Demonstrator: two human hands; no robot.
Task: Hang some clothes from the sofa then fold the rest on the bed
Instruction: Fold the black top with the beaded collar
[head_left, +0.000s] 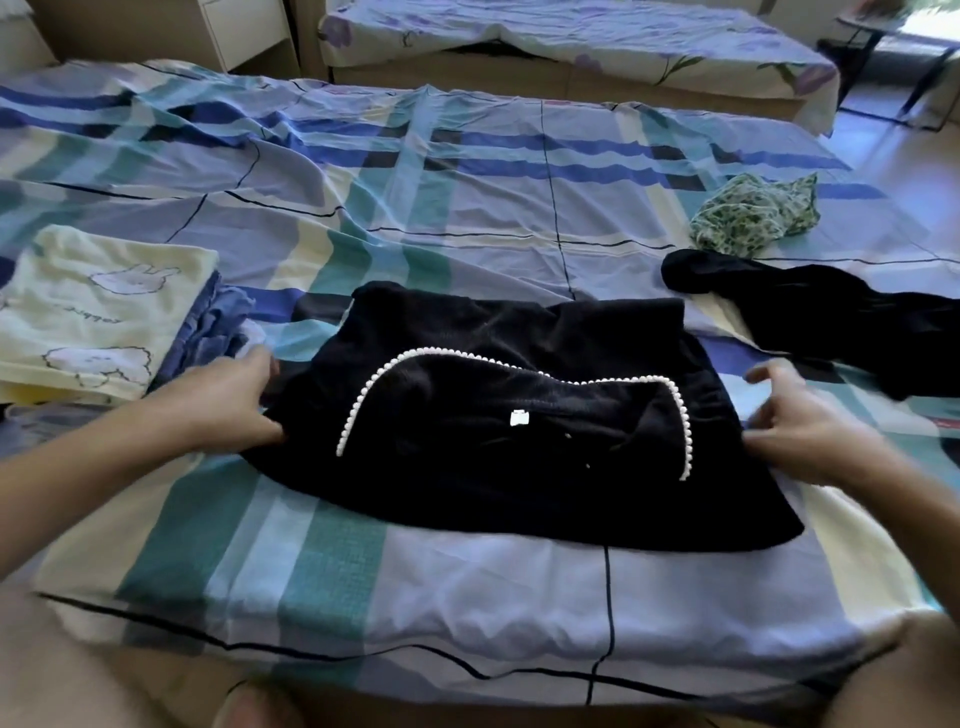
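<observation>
A black top with a white bead-trimmed neckline (514, 431) lies spread on the bed (467, 208) in front of me, its collar toward me. My left hand (228, 400) pinches the garment's left edge between thumb and fingers. My right hand (800, 421) is at the garment's right edge, thumb on the cloth and fingers curled; it looks blurred.
A folded pale-yellow cloth with rabbit drawings (88, 312) lies on a blue folded piece (218, 327) at the left. A loose black garment (831, 317) and a crumpled green patterned one (753, 213) lie at the right. A second covered bed (571, 36) stands behind.
</observation>
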